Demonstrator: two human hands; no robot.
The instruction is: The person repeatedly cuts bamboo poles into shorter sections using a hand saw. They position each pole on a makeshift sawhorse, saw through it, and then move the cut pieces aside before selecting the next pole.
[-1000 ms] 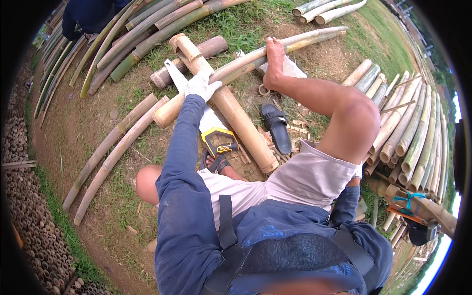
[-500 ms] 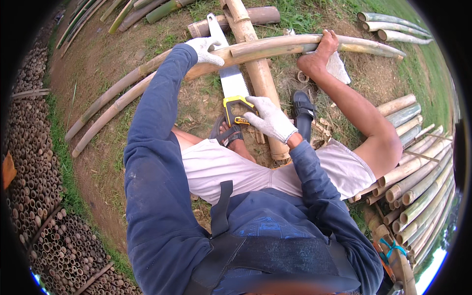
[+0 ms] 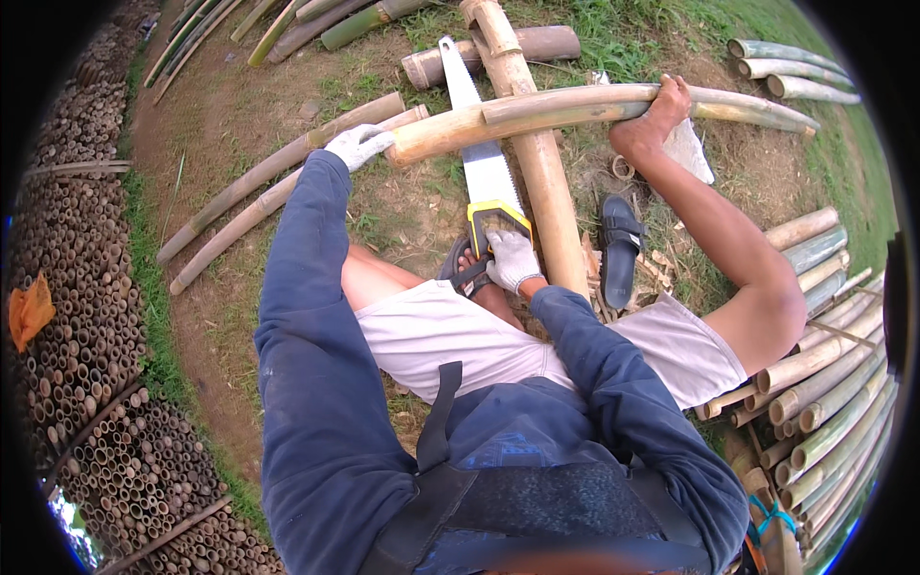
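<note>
A bamboo pole (image 3: 441, 134) lies crosswise over a thicker bamboo support (image 3: 548, 196), and my bare right foot (image 3: 644, 129) presses on it. My right hand (image 3: 514, 259), in a white glove, is closed round the yellow and black handle of a handsaw (image 3: 491, 171). The saw's blade points away from me and passes beneath the pole, which hides part of it. At the pole's left end is my gloved left hand (image 3: 358, 147), fingers extended toward that end; I cannot tell whether they touch it. Two thinner bamboo lengths (image 3: 235, 213) lie beside that hand.
A dark bamboo piece (image 3: 546, 44) lies across under the support's far end. Stacked bamboo poles (image 3: 839, 383) are at the right, and a large pile of cut bamboo (image 3: 91, 355) fills the left. An empty sandal (image 3: 621, 251) stands right of the support.
My right hand has gone from beside the saw handle, fingers apart, to gripping it. The left hand has slid leftward off the pole's top to its end. The whole view has shifted slightly.
</note>
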